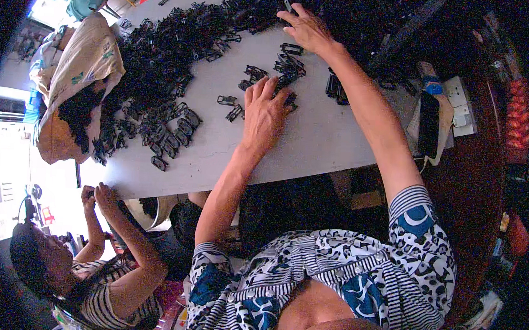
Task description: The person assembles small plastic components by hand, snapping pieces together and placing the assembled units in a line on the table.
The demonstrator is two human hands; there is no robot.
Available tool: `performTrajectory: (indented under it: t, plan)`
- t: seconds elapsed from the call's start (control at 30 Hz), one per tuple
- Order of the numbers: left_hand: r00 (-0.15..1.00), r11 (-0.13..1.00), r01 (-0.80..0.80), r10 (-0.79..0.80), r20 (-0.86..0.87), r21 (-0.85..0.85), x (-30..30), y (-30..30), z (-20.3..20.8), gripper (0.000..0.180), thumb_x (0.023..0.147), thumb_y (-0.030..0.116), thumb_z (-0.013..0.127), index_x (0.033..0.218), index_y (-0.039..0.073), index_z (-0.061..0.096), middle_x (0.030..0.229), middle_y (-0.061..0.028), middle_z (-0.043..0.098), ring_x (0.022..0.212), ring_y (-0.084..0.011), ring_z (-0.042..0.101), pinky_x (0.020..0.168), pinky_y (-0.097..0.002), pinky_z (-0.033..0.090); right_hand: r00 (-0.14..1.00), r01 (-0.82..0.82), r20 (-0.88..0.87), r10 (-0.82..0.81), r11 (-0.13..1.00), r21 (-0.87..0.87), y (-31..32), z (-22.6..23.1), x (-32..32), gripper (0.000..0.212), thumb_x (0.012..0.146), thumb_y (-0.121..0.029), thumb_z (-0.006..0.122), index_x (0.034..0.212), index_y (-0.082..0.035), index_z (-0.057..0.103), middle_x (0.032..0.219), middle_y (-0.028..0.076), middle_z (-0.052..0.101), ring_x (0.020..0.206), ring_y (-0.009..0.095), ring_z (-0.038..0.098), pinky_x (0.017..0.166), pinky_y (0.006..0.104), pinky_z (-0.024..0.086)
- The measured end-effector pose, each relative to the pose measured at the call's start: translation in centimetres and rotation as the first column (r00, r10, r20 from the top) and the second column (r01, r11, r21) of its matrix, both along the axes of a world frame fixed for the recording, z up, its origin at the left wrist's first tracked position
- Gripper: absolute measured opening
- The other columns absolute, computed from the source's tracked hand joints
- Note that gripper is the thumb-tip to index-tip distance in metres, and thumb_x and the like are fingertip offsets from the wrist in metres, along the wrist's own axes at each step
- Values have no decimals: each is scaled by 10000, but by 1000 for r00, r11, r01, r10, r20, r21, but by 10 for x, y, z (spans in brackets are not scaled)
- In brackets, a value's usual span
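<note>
Small black frame-shaped clips lie over the light table (pixel 218 133). My left hand (pixel 263 116) rests palm down, its fingers apart and bent over a small cluster of clips (pixel 288 66) in the middle. Some clips under its fingertips are partly hidden. Two loose clips (pixel 226 100) lie just left of it. Farther away, my right hand (pixel 308 31) is at the edge of the large dark heap of clips (pixel 247 14). A small clip with a pale edge (pixel 288 5) shows between its fingers, seemingly pinched there.
A large pile of clips (pixel 157 60) covers the table's left side, beside an open woven sack (pixel 81 98). At lower left a co-worker (pixel 94 269) holds both hands near the table edge. A power strip (pixel 459 105) and a dark bar (pixel 409 35) are at right.
</note>
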State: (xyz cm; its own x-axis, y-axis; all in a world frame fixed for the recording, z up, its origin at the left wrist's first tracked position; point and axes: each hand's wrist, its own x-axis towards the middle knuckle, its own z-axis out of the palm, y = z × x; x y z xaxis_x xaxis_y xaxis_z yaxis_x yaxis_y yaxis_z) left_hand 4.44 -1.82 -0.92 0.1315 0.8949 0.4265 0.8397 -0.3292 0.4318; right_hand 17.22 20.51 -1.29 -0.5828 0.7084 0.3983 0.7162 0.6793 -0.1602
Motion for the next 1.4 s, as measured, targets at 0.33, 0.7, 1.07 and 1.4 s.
performTrajectory:
  t: [0.33,0.7,1.07,1.4]
  plan:
    - [997,997,73,-74,17,11,-18,-10,-23,293,770,101,618,1061,78,644,1216,-116,560,1154,-312,484,982,-429,355,986,-122,96,134,985,-119,-71,-17,68,337,906,-149,516,1236,-93,559,1342,191,449,1209,349,460,1020,390,379]
    - [995,998,-48,43,86,50,-39,-7,-27,235,727,51,664,959,62,698,1174,-161,562,1126,-355,476,941,-422,394,977,-203,-58,205,978,46,-125,20,79,240,773,-140,643,1002,-73,658,1032,105,583,1008,298,535,897,395,435]
    - [963,957,-243,219,155,160,-55,-9,-31,141,744,27,640,870,68,689,1039,-133,602,984,-342,501,845,-418,419,904,-389,-218,369,920,-55,-216,12,37,327,724,-197,696,1020,-70,641,1025,103,581,981,290,549,881,389,449]
    - [963,952,-260,267,-28,160,-54,-18,-39,230,754,90,623,957,142,718,996,-130,577,916,-321,495,804,-400,416,731,-670,-93,676,737,92,-313,-68,70,381,840,-161,475,1195,-34,535,1303,143,484,1152,269,508,955,409,438]
